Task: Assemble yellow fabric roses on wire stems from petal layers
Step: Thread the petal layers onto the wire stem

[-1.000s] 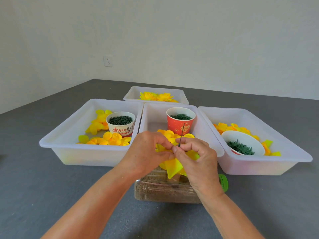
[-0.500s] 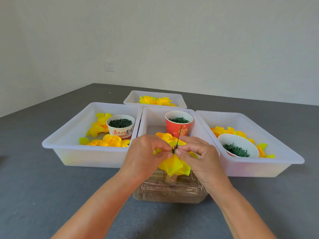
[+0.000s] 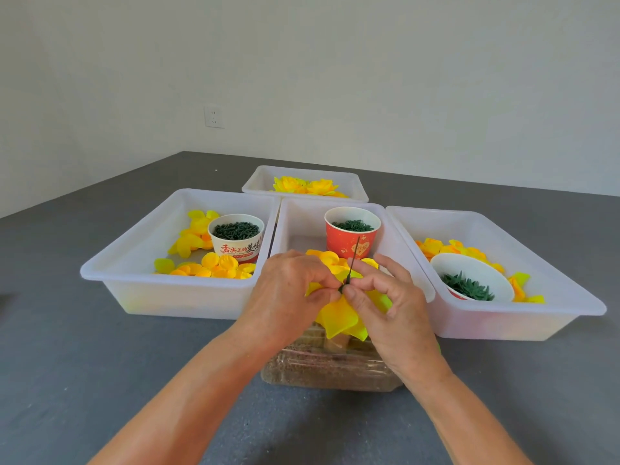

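Right now my two hands meet over the near edge of the middle tray (image 3: 285,236), and between them sits the yellow rose (image 3: 339,317) I am building, its petals hanging down below my fingers. My left hand (image 3: 288,297) has its fingers curled round the petals, thumb pressed at the centre. My right hand (image 3: 389,303) pinches a small dark green piece at the base of the wire stem (image 3: 354,260) — thumb and forefinger tight, the other fingers loosely spread. The thin dark stem rises from that pinch, tilted a little right, crossing in front of the red cup (image 3: 350,245) of green bits that stands in the middle tray. Loose yellow petals (image 3: 330,258) lie in that tray just beyond my knuckles. Below my hands, nearer to me, lies a clear plastic container (image 3: 322,367) with brownish contents. The left tray (image 3: 134,263) holds more petals and a white printed cup (image 3: 236,245) full of dark green pieces; the right tray (image 3: 523,313) holds orange-yellow petals and a white bowl (image 3: 476,273) of green leaf-like parts. Farther off, a smaller tray (image 3: 265,177) holds finished yellow flowers (image 3: 305,186). All of it rests on a grey surface (image 3: 84,364), with a wall socket (image 3: 214,117) far left.
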